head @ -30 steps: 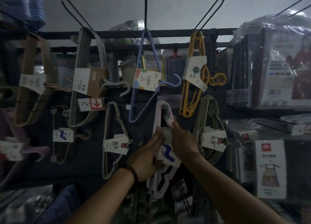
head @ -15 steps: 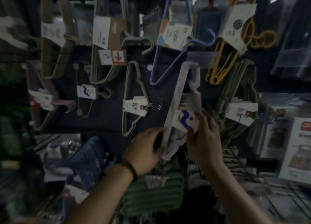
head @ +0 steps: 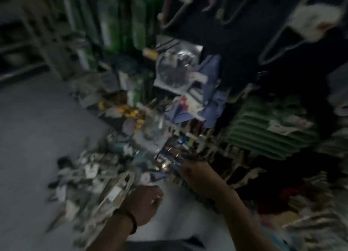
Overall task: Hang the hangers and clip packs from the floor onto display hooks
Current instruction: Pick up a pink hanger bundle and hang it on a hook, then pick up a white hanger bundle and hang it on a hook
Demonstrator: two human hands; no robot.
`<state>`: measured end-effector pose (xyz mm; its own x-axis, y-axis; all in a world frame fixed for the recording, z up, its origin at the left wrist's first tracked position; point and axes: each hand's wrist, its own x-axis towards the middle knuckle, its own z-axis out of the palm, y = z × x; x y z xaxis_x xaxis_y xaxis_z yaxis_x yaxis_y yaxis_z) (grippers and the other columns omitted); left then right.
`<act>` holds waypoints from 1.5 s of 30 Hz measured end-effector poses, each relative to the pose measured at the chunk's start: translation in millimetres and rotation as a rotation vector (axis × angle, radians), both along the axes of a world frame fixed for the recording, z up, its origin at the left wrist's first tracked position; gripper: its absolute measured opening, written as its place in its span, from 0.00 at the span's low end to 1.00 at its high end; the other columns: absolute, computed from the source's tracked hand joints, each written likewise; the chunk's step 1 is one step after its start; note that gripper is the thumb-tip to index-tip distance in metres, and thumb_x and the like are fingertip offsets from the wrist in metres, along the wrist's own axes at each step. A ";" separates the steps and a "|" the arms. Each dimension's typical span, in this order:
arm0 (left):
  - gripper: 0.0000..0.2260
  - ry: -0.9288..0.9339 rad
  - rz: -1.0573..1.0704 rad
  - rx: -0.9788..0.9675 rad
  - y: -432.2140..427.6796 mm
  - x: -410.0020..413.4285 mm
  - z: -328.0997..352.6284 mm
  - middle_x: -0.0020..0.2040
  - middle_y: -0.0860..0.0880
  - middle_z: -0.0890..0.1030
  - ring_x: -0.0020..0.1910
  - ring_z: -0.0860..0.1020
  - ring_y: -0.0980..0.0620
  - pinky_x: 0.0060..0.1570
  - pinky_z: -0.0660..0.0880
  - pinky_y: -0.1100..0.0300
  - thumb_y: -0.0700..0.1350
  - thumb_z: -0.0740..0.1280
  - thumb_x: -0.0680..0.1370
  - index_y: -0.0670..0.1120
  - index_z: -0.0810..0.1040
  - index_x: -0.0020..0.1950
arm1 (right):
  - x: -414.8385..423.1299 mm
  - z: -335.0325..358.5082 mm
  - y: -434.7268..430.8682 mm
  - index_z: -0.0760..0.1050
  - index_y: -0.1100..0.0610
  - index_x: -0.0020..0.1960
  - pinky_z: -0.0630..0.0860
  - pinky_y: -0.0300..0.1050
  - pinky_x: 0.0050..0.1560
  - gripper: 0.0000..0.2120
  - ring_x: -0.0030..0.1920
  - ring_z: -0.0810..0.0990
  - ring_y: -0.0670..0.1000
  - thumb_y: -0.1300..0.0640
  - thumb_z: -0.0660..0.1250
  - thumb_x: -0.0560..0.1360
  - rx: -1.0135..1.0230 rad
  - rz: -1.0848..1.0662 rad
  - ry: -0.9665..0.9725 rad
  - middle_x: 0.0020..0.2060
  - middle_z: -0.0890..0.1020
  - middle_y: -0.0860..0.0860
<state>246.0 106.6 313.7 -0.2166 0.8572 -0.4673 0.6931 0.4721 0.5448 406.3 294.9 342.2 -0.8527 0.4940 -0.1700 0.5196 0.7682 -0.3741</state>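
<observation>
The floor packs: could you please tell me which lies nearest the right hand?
The shiny blue pack, just by the right hand; the pale bundles lie over by the left hand.

Bare grey floor (head: 37, 130) lies open at 9 o'clock of the frame. A blurred heap of hangers and packs (head: 98, 175) sprawls from centre to 7 o'clock. A green stack (head: 269, 132) blocks 3 o'clock, and hanging hangers (head: 278, 43) crowd 1 o'clock.

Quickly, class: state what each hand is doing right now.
Left hand: closed, fingers curled, holding nothing visible.
Right hand: at the shiny blue plastic packet; grip too blurred to tell.
</observation>
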 end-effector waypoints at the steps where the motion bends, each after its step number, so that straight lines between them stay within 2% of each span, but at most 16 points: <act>1: 0.13 -0.010 0.023 -0.064 -27.0 -12.6 -10.3 0.64 0.55 0.81 0.63 0.79 0.52 0.63 0.75 0.55 0.55 0.64 0.84 0.57 0.78 0.68 | -15.9 -20.6 -21.4 0.79 0.53 0.44 0.74 0.43 0.40 0.10 0.42 0.84 0.57 0.52 0.63 0.81 -0.030 0.042 -0.019 0.42 0.84 0.54; 4: 0.15 -0.055 0.103 -0.168 -91.2 -47.1 -31.9 0.63 0.53 0.82 0.61 0.80 0.52 0.62 0.76 0.57 0.58 0.65 0.83 0.56 0.78 0.67 | -58.8 -64.6 -79.2 0.83 0.53 0.61 0.75 0.47 0.64 0.31 0.60 0.82 0.54 0.35 0.51 0.78 -0.227 0.113 -0.152 0.59 0.85 0.52; 6: 0.16 -0.085 0.167 -0.219 -122.8 -70.8 -41.5 0.64 0.51 0.82 0.62 0.80 0.50 0.63 0.76 0.55 0.58 0.64 0.83 0.55 0.77 0.69 | -88.9 -76.6 -108.1 0.82 0.54 0.64 0.71 0.45 0.69 0.35 0.63 0.80 0.52 0.33 0.49 0.77 -0.325 0.126 -0.238 0.62 0.84 0.51; 9: 0.18 -0.096 0.284 -0.254 -159.8 -108.7 -56.4 0.65 0.52 0.81 0.62 0.80 0.52 0.63 0.77 0.53 0.60 0.62 0.82 0.55 0.77 0.69 | -137.7 -84.1 -131.6 0.82 0.54 0.65 0.67 0.39 0.58 0.23 0.63 0.80 0.51 0.40 0.58 0.83 -0.277 0.187 -0.276 0.62 0.84 0.49; 12: 0.15 -0.116 0.405 -0.257 -181.8 -141.2 -70.0 0.63 0.53 0.81 0.58 0.80 0.54 0.60 0.78 0.55 0.60 0.61 0.83 0.57 0.77 0.67 | -186.4 -101.5 -133.5 0.82 0.54 0.62 0.64 0.38 0.47 0.15 0.61 0.81 0.54 0.47 0.64 0.84 -0.265 0.251 -0.325 0.59 0.85 0.51; 14: 0.14 -0.145 0.496 -0.254 -186.9 -160.9 -81.0 0.62 0.53 0.82 0.56 0.81 0.53 0.59 0.78 0.56 0.58 0.63 0.83 0.57 0.78 0.67 | -223.3 -116.3 -130.5 0.83 0.55 0.58 0.69 0.41 0.47 0.13 0.57 0.82 0.55 0.48 0.65 0.83 -0.337 0.239 -0.394 0.55 0.86 0.53; 17: 0.13 -0.195 0.618 -0.247 -182.3 -189.9 -103.4 0.60 0.53 0.83 0.55 0.81 0.53 0.59 0.79 0.56 0.57 0.64 0.83 0.56 0.79 0.66 | -281.9 -146.4 -118.4 0.80 0.51 0.43 0.74 0.45 0.46 0.12 0.47 0.83 0.54 0.46 0.63 0.80 -0.365 0.288 -0.496 0.44 0.85 0.52; 19: 0.12 -0.235 0.713 -0.277 -175.2 -211.0 -130.5 0.59 0.55 0.83 0.55 0.81 0.54 0.59 0.79 0.55 0.57 0.64 0.83 0.58 0.79 0.65 | -326.8 -181.7 -104.6 0.74 0.49 0.37 0.72 0.46 0.41 0.15 0.41 0.81 0.51 0.47 0.62 0.80 -0.375 0.332 -0.550 0.39 0.82 0.50; 22: 0.11 -0.275 0.834 -0.278 -167.6 -229.0 -158.5 0.59 0.57 0.83 0.55 0.81 0.57 0.58 0.80 0.57 0.56 0.63 0.84 0.59 0.78 0.64 | -375.8 -213.8 -87.8 0.72 0.50 0.36 0.69 0.46 0.36 0.16 0.40 0.80 0.50 0.50 0.63 0.82 -0.371 0.380 -0.573 0.36 0.79 0.48; 27: 0.12 -0.383 1.000 -0.275 -129.3 -279.1 -266.7 0.61 0.56 0.81 0.56 0.80 0.56 0.60 0.79 0.58 0.54 0.64 0.84 0.56 0.78 0.67 | -478.7 -324.8 -53.7 0.78 0.52 0.47 0.72 0.45 0.38 0.09 0.41 0.80 0.48 0.51 0.64 0.83 -0.331 0.433 -0.676 0.41 0.82 0.49; 31: 0.14 -0.387 1.038 -0.269 -99.0 -310.5 -399.8 0.64 0.54 0.80 0.59 0.78 0.55 0.61 0.77 0.59 0.55 0.64 0.84 0.56 0.75 0.69 | -557.1 -451.0 -41.4 0.75 0.55 0.52 0.68 0.45 0.38 0.04 0.42 0.79 0.53 0.55 0.64 0.83 -0.253 0.504 -0.662 0.37 0.75 0.47; 34: 0.17 -0.381 1.031 -0.304 -81.9 -330.0 -499.2 0.70 0.51 0.77 0.66 0.76 0.51 0.65 0.74 0.58 0.55 0.63 0.84 0.56 0.72 0.73 | -611.1 -543.2 -42.6 0.75 0.58 0.55 0.68 0.44 0.34 0.07 0.39 0.78 0.50 0.54 0.66 0.83 -0.268 0.450 -0.679 0.43 0.79 0.53; 36: 0.19 -0.410 1.015 -0.349 -77.2 -338.0 -563.0 0.73 0.50 0.74 0.69 0.75 0.49 0.67 0.74 0.54 0.54 0.63 0.84 0.56 0.69 0.75 | -643.9 -599.7 -49.8 0.74 0.58 0.56 0.72 0.45 0.36 0.08 0.42 0.80 0.53 0.54 0.68 0.82 -0.242 0.427 -0.615 0.47 0.81 0.55; 38: 0.22 -0.439 1.016 -0.391 -74.2 -337.9 -616.1 0.75 0.49 0.72 0.72 0.73 0.47 0.69 0.73 0.52 0.54 0.63 0.84 0.56 0.68 0.78 | -669.9 -651.6 -59.2 0.75 0.59 0.64 0.75 0.45 0.41 0.14 0.49 0.82 0.57 0.54 0.70 0.81 -0.229 0.410 -0.543 0.52 0.82 0.55; 42: 0.22 -0.490 1.061 -0.317 -67.0 -325.0 -681.2 0.78 0.50 0.69 0.75 0.70 0.47 0.72 0.69 0.52 0.51 0.63 0.84 0.55 0.66 0.79 | -690.8 -731.8 -74.0 0.71 0.54 0.71 0.80 0.54 0.59 0.24 0.63 0.80 0.63 0.51 0.72 0.77 -0.266 0.367 -0.437 0.63 0.81 0.58; 45: 0.23 -0.554 1.092 -0.294 -61.9 -312.0 -710.5 0.78 0.50 0.70 0.75 0.70 0.46 0.72 0.70 0.52 0.51 0.64 0.84 0.56 0.65 0.79 | -693.1 -760.3 -77.0 0.74 0.59 0.70 0.77 0.48 0.55 0.24 0.61 0.82 0.60 0.52 0.74 0.78 -0.328 0.216 -0.334 0.62 0.82 0.60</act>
